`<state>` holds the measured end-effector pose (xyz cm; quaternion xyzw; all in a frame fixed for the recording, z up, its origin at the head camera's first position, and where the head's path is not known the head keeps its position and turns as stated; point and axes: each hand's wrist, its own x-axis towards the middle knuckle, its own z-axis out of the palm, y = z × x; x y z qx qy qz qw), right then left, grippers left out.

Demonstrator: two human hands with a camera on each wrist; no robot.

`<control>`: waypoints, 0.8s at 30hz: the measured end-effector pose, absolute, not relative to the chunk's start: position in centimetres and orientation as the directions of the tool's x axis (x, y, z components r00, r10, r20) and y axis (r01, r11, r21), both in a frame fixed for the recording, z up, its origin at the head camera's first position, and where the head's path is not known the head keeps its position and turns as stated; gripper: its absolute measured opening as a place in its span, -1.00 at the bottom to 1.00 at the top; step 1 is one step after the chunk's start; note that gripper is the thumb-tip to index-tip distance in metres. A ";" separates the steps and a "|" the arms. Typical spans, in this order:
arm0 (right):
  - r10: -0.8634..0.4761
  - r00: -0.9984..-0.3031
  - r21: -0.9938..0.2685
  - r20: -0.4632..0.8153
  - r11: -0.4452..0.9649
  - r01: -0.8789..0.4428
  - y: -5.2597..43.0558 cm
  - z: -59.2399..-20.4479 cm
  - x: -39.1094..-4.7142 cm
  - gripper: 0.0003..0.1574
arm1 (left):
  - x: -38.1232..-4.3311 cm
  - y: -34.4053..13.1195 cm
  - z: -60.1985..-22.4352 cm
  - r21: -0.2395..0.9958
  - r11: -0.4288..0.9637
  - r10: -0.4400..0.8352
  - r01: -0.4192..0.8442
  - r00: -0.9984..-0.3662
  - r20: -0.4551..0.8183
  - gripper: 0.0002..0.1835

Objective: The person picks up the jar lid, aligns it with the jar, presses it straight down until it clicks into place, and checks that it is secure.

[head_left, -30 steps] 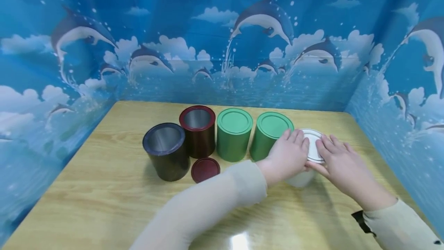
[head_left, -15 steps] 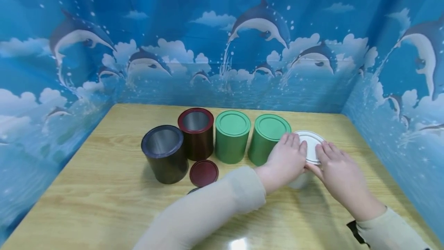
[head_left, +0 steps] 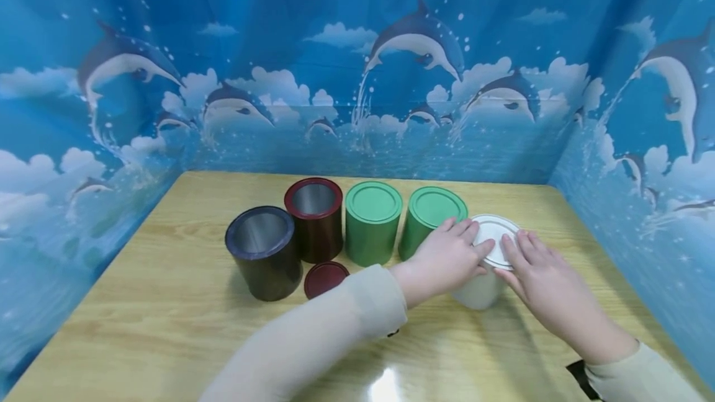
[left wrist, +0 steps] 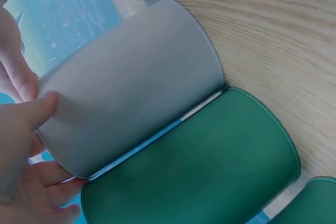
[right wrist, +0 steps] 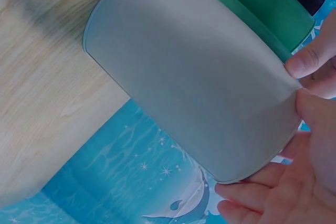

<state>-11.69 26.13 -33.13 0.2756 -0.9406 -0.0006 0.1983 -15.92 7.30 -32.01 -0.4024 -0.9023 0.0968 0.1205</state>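
A white can (head_left: 476,291) with a white lid (head_left: 494,229) on top stands upright at the right end of a row of cans. My left hand (head_left: 444,259) lays its fingers over the lid's left edge. Across from it my right hand (head_left: 555,284) rests extended fingers on the lid's right edge. In the left wrist view the left thumb touches the can's grey-looking side (left wrist: 131,87) near the rim. The right wrist view has the right thumb there too, with fingers reaching past the top. A green can (head_left: 431,209), lid on, stands right beside the white one.
Left of these stand another lidded green can (head_left: 373,228), an open dark red can (head_left: 318,222) and an open black can (head_left: 268,265). A dark red lid (head_left: 325,279) lies on the wooden table (head_left: 145,321). A dolphin-print curtain (head_left: 313,79) encloses the back and sides.
My left hand has shifted slightly left, leaving more of the white lid visible. The right hand stays at the lid's right edge. The whole view has moved a little, cans sitting lower in it.
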 end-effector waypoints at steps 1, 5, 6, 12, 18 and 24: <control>-0.522 -0.766 0.116 0.376 0.847 -0.519 26.1 -33.2 -11.7 -0.27 | -15.9 7.3 -32.0 -0.268 0.659 0.748 0.703 -0.649 0.139 -0.44; -0.520 -0.760 0.119 0.389 0.847 -0.519 26.1 -33.2 -11.8 -0.27 | -15.9 7.3 -32.0 -0.268 0.663 0.745 0.700 -0.651 0.144 -0.44; -0.522 -0.757 0.119 0.393 0.845 -0.521 26.1 -33.2 -11.8 -0.28 | -15.9 7.3 -32.0 -0.271 0.662 0.746 0.699 -0.649 0.148 -0.44; -0.546 -0.722 0.134 0.425 0.827 -0.546 26.3 -33.2 -11.9 -0.26 | -15.9 7.4 -31.9 -0.290 0.655 0.753 0.698 -0.635 0.172 -0.44; -0.567 -0.692 0.147 0.447 0.809 -0.569 26.2 -33.0 -12.0 -0.23 | -15.9 7.3 -31.7 -0.303 0.653 0.754 0.694 -0.636 0.167 -0.45; -0.518 -0.740 0.092 0.428 0.840 -0.535 26.3 -33.4 -11.6 -0.29 | -15.7 7.1 -31.9 -0.285 0.649 0.757 0.705 -0.635 0.155 -0.46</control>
